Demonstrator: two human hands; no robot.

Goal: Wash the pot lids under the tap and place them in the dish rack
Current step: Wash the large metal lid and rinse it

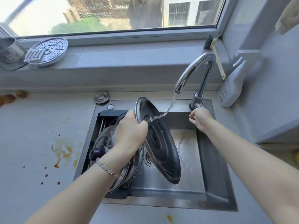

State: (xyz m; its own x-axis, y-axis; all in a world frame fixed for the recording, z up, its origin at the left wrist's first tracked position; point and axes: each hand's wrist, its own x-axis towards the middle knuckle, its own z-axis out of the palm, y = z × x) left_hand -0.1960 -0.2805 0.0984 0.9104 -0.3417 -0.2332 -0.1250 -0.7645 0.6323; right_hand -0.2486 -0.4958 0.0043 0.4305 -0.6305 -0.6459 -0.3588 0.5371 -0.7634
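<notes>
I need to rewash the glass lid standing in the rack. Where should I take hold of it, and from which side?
Probably the dark knob of the glass lid, reached from the left. The lid leans on edge in the dish rack with its knob jutting left, while the left hand and the black lid crowd its right side.

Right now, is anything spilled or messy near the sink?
Yes. Orange-brown splashes stain the countertop left of the sink, with small dark red drops beside them. Another orange spot sits in front of the sink. They look like spilled sauce or juice; I cannot tell which.
</notes>
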